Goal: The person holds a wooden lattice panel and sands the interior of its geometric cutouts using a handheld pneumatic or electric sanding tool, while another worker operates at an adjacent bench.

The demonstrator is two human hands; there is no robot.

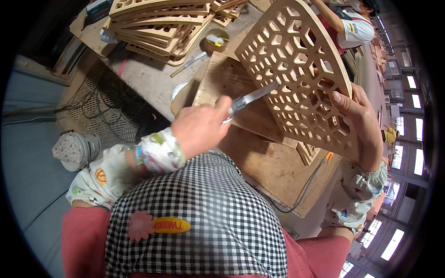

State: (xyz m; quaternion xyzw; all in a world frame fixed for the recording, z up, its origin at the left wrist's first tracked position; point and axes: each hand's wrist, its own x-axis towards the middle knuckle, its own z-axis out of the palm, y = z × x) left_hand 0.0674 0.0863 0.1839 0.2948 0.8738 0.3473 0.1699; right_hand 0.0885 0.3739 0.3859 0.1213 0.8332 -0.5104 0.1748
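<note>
My left hand is closed around the handle of a knife-like tool with a flat grey blade; its exact kind is unclear. The blade's tip reaches the face of a curved wooden lattice panel, pierced with many angular openings. My right hand grips the panel by its right edge, thumb on the near face, fingers hidden behind. The panel stands tilted, its lower edge by a wooden board on the bench. Whether that edge touches the board is hard to see.
Stacked lattice panels lie at the far left of the bench. Near them are a round tin and a thin-handled tool. A hose with an orange end lies front right. A co-worker stands beyond the panel.
</note>
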